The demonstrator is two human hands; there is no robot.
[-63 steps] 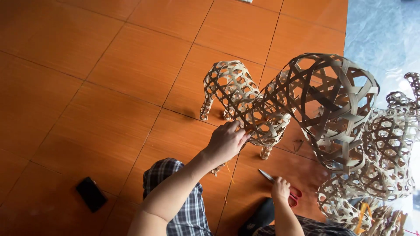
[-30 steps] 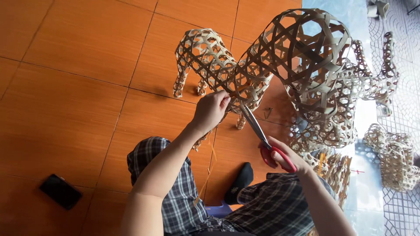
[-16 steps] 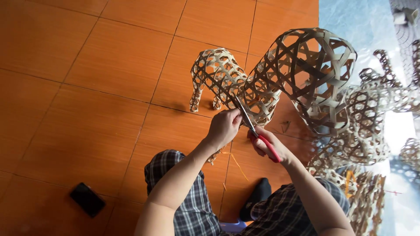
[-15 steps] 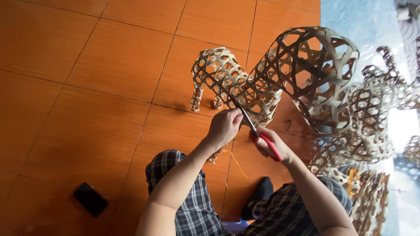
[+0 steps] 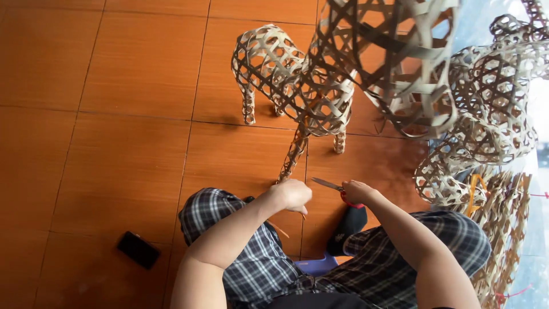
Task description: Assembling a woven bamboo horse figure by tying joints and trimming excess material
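Item: woven bamboo animal figure (image 5: pixel 297 86), open lattice, standing on orange floor tiles (image 5: pixel 114 143) at far centre. Left hand (image 5: pixel 293 194) closed at the foot of its near leg (image 5: pixel 293 154), apparently steadying it (what the fingers pinch cannot be told). Right hand (image 5: pixel 357 191) wrapped around red-handled scissors (image 5: pixel 331 186), blades pointing left toward that leg. More lattice pieces (image 5: pixel 492 97) stacked right. Black phone (image 5: pixel 138 249) near left.

Upright woven figure (image 5: pixel 297 86); red-handled scissors (image 5: pixel 337 189)
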